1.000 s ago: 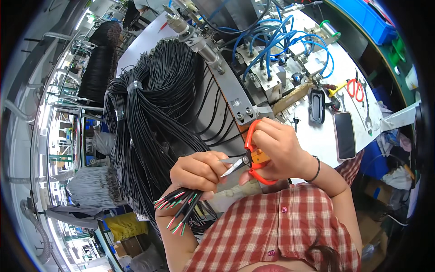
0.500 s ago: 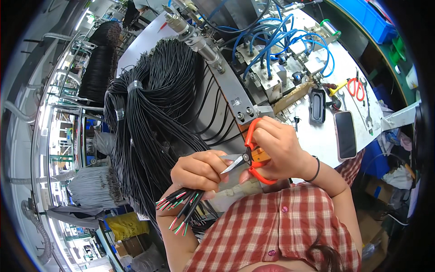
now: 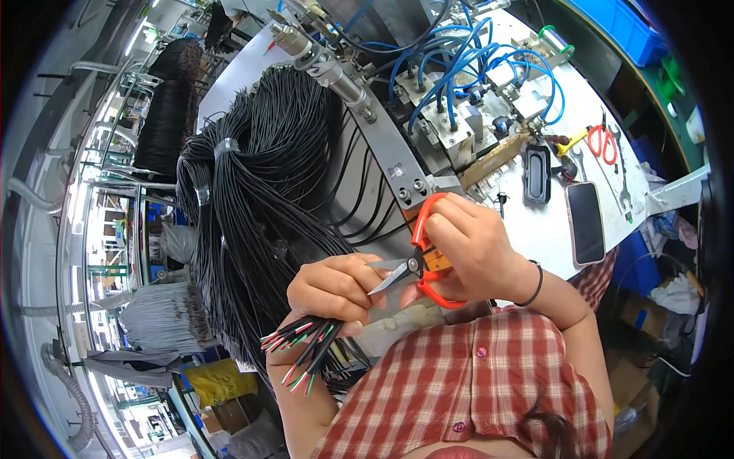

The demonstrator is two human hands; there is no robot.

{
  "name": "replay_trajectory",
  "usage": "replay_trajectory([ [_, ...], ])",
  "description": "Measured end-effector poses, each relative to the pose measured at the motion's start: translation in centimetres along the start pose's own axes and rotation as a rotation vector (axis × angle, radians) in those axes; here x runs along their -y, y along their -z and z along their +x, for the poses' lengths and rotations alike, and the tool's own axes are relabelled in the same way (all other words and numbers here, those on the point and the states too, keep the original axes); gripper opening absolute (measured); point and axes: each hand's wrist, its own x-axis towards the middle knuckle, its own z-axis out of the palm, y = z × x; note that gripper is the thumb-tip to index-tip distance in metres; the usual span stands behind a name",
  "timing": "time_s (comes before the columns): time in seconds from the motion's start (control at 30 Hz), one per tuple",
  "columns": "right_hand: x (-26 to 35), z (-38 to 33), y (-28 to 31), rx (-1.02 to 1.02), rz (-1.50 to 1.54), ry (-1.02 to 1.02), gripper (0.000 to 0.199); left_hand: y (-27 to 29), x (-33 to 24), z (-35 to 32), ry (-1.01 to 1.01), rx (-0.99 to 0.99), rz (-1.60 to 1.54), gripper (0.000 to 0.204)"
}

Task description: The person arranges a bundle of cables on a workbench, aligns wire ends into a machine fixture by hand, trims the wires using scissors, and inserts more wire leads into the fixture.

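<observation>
My left hand (image 3: 334, 288) is closed round a bunch of thin black cables (image 3: 312, 340). Their stripped ends, with red, white and green inner wires, stick out below the fist. In my right hand (image 3: 475, 249) is a pair of scissors (image 3: 422, 260) with red handles, my fingers through the loops. The blades are parted and point left, their tips right at the left hand's fingers. What lies between the blades is too small to make out. A large bundle of black cables (image 3: 264, 164), tied with clear bands, spreads over the table left of my hands.
Behind my hands stands a metal fixture (image 3: 401, 164) with blue air hoses (image 3: 459, 69). To the right on the white table (image 3: 547, 237) lie a phone (image 3: 586, 223), a black tray (image 3: 537, 174), red-handled scissors (image 3: 602, 144) and wrenches (image 3: 625, 195). Grey cables (image 3: 164, 317) hang at left.
The view has shifted very slightly. Both hands keep their grip, and the scissors have tilted only a little, with the blades still parted.
</observation>
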Motion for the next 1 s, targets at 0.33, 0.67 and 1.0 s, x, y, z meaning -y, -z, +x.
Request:
replay_trajectory([
  [0.33,0.2,-0.51,0.52,0.046,-0.205,0.01,0.034,0.0,0.68,0.35,-0.006,0.01,-0.211,0.03],
  [0.67,0.23,0.03,-0.02,-0.081,-0.237,0.02,0.033,0.24,0.18,0.24,0.082,0.005,-0.286,0.03],
  [1.0,0.2,-0.58,0.13,0.01,-0.186,-0.02,0.039,0.54,0.16,0.75,0.109,0.032,-0.288,0.03],
])
